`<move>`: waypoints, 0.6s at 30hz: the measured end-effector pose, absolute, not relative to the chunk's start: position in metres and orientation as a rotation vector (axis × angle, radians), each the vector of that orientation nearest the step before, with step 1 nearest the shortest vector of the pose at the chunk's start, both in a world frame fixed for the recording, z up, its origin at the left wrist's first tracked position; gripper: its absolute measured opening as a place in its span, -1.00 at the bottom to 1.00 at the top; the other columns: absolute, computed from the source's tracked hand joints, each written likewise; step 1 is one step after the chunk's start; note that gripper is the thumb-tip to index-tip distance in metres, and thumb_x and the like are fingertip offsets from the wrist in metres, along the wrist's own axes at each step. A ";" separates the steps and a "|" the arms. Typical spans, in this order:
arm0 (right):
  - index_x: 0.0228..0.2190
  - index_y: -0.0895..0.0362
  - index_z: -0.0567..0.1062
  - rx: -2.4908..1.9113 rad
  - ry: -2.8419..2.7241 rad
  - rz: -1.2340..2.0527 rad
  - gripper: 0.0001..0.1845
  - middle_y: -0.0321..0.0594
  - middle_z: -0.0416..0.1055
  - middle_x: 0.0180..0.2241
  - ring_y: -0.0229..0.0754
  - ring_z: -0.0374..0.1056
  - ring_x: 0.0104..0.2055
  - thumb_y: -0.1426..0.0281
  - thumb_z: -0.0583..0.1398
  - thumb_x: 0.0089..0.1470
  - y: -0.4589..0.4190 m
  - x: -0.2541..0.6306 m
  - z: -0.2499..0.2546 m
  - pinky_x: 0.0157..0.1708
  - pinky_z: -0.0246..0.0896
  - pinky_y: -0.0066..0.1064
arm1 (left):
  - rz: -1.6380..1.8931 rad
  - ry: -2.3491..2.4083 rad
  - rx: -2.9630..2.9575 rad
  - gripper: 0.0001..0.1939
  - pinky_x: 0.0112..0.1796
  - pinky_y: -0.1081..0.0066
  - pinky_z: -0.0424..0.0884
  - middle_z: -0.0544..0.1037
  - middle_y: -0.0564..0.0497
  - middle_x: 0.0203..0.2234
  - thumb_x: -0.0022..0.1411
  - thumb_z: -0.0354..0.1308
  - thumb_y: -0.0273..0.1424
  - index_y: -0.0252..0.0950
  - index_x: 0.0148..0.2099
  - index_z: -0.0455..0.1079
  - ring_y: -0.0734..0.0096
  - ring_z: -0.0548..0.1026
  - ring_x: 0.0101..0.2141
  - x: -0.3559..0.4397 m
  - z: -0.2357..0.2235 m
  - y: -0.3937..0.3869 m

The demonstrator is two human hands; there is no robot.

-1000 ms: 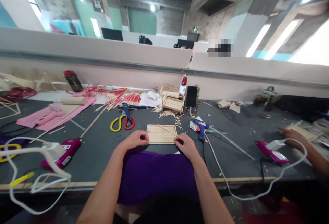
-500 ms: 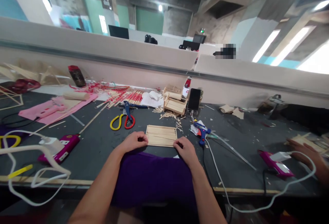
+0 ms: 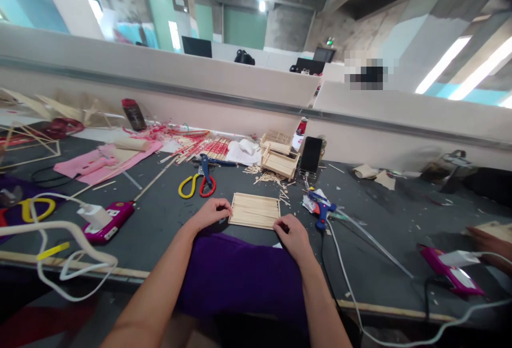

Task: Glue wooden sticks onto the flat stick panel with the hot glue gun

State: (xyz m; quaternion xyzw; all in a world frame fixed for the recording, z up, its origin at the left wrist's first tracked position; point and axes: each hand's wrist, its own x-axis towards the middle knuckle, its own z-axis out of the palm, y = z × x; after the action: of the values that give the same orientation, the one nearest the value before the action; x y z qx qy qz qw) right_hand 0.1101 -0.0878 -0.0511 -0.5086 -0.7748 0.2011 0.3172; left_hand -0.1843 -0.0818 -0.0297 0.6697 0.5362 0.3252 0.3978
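A flat rectangular panel of thin wooden sticks (image 3: 256, 210) lies on the dark table in front of me. My left hand (image 3: 211, 215) pinches its left edge between thumb and fingers. At the lower right corner my right hand (image 3: 293, 235) grips the panel the same way, fingers curled. Beyond it sit small wooden stick-built pieces (image 3: 280, 161) with loose stick offcuts around them. A blue glue gun (image 3: 322, 212) lies to the right of the panel, and pliers with one yellow and one red handle (image 3: 205, 175) rest to its upper left.
A phone (image 3: 311, 154) stands at the back. Magenta power strips lie at left (image 3: 110, 223) and right (image 3: 451, 270), with white cords (image 3: 60, 231) looping over the front edge. Red-tipped sticks (image 3: 200, 145) are heaped behind. Another person's hand (image 3: 490, 244) is at far right.
The whole scene has shifted slightly rightward in view as my head turned left. Both hands stay on the edges of the panel, which looks slightly tilted compared with before.
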 end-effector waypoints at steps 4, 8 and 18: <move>-0.47 0.07 0.49 -1.341 -2.038 0.530 -0.87 -0.27 0.36 -0.42 -0.20 0.31 -0.32 0.41 0.15 0.06 -0.089 0.110 -0.050 -0.30 0.14 -0.44 | 0.874 1.406 1.605 -0.80 -0.54 0.54 0.21 0.46 0.07 -0.56 0.02 0.08 -0.32 -0.34 -0.40 0.44 0.52 0.32 -0.57 -0.183 -0.028 -0.079; -0.47 0.07 0.48 -1.350 -2.040 0.518 -0.88 -0.27 0.36 -0.42 -0.21 0.31 -0.31 0.42 0.15 0.06 -0.088 0.110 -0.050 -0.29 0.14 -0.45 | 0.910 1.425 1.544 -0.80 -0.64 0.57 0.11 0.38 0.12 -0.62 0.01 0.09 -0.31 -0.35 -0.38 0.42 0.59 0.21 -0.66 -0.184 -0.032 -0.077; -0.48 0.06 0.48 -1.380 -2.035 0.498 -0.87 -0.28 0.36 -0.43 -0.20 0.30 -0.31 0.42 0.14 0.06 -0.089 0.109 -0.050 -0.30 0.14 -0.44 | 0.980 1.465 1.429 -0.80 -0.70 0.59 0.07 0.31 0.18 -0.64 -0.01 0.10 -0.30 -0.33 -0.37 0.39 0.65 0.16 -0.72 -0.184 -0.037 -0.071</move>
State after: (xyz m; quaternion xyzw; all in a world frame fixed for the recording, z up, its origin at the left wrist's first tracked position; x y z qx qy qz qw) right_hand 0.1091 -0.0890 -0.0499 -0.5228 -0.7708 0.1887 0.3113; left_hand -0.1838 -0.0707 -0.0369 0.5707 0.5852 0.3913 0.4228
